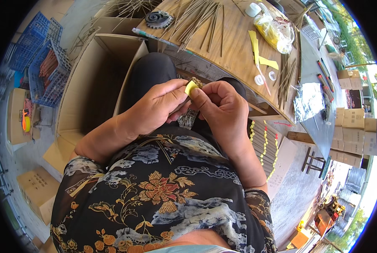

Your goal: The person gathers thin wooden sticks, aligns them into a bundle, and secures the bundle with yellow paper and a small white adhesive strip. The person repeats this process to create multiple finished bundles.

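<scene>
In front of my lap my two hands meet around a small piece of yellow strip [190, 87]. It lies against a rough brown, twig-like end [197, 82] that sticks out above the fingers. My left hand [165, 98] is closed, its thumb and fingertips at the strip's left side. The thumb and index finger of my right hand [223, 104] pinch at its right side, with the other fingers curled in. Most of the brown piece is hidden by the hands, so its length and full shape do not show.
An open cardboard box [64, 105] stands at my left, near blue crates [35, 38]. Ahead, a wooden table [235, 42] bears thin brown sticks [199, 19], a dark spiral disc [158, 19], yellow strips [267, 63] and a plastic bag [275, 31]. Banded brown rods [262, 143] lie at right.
</scene>
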A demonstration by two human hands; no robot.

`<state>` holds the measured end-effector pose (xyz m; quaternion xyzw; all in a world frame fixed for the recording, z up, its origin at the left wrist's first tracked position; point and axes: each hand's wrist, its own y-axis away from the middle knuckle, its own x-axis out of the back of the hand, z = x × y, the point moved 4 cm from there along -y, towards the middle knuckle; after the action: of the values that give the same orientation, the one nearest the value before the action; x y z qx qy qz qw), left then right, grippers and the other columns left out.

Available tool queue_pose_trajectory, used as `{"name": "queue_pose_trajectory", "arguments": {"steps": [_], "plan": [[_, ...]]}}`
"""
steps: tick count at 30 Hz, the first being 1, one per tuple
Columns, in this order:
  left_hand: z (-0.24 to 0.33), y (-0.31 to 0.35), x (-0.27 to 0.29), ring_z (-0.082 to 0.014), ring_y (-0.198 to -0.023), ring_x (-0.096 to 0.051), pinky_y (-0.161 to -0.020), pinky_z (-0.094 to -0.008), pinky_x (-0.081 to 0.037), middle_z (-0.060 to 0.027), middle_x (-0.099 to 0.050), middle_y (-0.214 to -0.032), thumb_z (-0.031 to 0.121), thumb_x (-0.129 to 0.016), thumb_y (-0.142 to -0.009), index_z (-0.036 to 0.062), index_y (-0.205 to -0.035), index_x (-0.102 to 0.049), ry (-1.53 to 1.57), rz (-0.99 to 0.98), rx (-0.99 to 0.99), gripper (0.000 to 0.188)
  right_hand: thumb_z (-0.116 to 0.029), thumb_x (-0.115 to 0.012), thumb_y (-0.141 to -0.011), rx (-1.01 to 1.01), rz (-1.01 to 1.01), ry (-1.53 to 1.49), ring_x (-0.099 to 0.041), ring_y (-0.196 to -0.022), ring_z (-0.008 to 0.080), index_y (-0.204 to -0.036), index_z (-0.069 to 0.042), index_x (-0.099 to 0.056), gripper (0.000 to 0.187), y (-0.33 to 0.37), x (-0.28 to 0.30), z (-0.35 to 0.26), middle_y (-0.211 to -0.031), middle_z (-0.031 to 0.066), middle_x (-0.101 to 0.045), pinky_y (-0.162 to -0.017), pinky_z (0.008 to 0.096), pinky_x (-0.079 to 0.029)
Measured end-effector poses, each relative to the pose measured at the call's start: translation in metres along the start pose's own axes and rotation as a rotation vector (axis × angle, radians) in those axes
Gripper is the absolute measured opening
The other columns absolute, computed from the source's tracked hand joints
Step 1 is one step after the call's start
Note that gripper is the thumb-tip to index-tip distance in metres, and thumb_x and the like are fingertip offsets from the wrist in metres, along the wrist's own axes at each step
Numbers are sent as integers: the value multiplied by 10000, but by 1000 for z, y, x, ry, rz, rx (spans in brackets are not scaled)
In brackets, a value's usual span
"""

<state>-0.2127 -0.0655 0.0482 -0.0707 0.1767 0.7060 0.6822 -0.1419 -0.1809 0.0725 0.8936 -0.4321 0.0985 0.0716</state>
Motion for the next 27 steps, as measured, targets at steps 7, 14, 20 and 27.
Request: {"name": "queue_pose_trajectory", "arguments": {"steps": [7,14,20,27], "plan": [[0,-2,0,-42,-541,-405,-464,-162,-332,-15,-492,-685,338,-357,-934,13,-979,-507,30,6,-7,361,-182,-636,-800,-35,-26,21,-498,-526,33,-776,9,-553,209,-3,2,0,-588,33,-583,-462,192,-392],[-2,-6,-1,-36,-480,-365,-422,-160,-312,-5,-471,-624,292,-367,-939,13,-926,-529,47,39,15,322,-139,-620,-811,-99,-163,-162,-510,-522,39,-795,27,-544,183,-9,6,-4,-631,37,-586,-454,178,-403],[1,-5,-4,-37,-473,-353,-422,-161,-310,-14,-474,-624,284,-369,-938,6,-918,-532,77,34,67,322,-134,-628,-804,-152,-230,-199,-522,-521,48,-808,23,-539,181,-9,10,-2,-636,37,-581,-433,165,-402],[3,-6,-7,-39,-480,-359,-422,-160,-307,-19,-472,-625,285,-365,-939,11,-900,-523,72,38,53,319,-131,-648,-787,-24,-149,-106,-506,-509,38,-795,-3,-529,175,-10,12,5,-606,25,-573,-427,172,-394]]}}
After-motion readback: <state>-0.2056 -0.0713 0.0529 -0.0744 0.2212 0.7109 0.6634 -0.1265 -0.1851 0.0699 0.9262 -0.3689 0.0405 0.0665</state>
